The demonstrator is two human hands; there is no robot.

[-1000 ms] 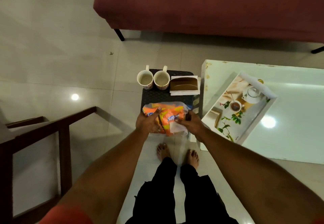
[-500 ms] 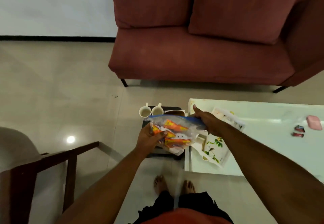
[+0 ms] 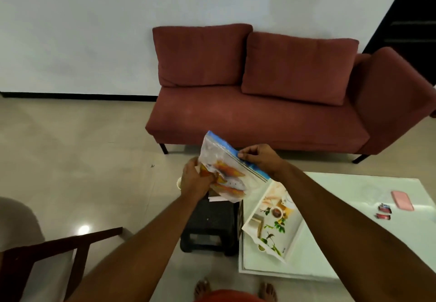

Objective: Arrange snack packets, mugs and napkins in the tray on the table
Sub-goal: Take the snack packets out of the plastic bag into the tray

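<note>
A clear zip bag (image 3: pixel 220 160) with a blue seal strip holds several orange snack packets (image 3: pixel 227 175) and hangs in the air above the black stool (image 3: pixel 210 221). My left hand (image 3: pixel 194 179) grips the bag's lower left side. My right hand (image 3: pixel 258 157) pinches the blue strip at the top. The white printed tray (image 3: pixel 293 233) lies on the white table (image 3: pixel 342 207), to the right of the bag. A mug rim (image 3: pixel 178 182) peeks out left of my left hand. A white napkin edge (image 3: pixel 215 199) shows under the bag; the other mug is hidden.
A red sofa (image 3: pixel 271 112) stands behind the stool and table. A dark wooden chair (image 3: pixel 59 252) is at the lower left. On the table's right lie a pink phone (image 3: pixel 402 200) and two small red packets (image 3: pixel 383 212). My bare feet (image 3: pixel 204 288) show at the bottom.
Both hands lifted the snack bag off the stool and raised it. The bag tilted upright, blue strip uppermost. My head tipped up, so the sofa and wall now fill the view.
</note>
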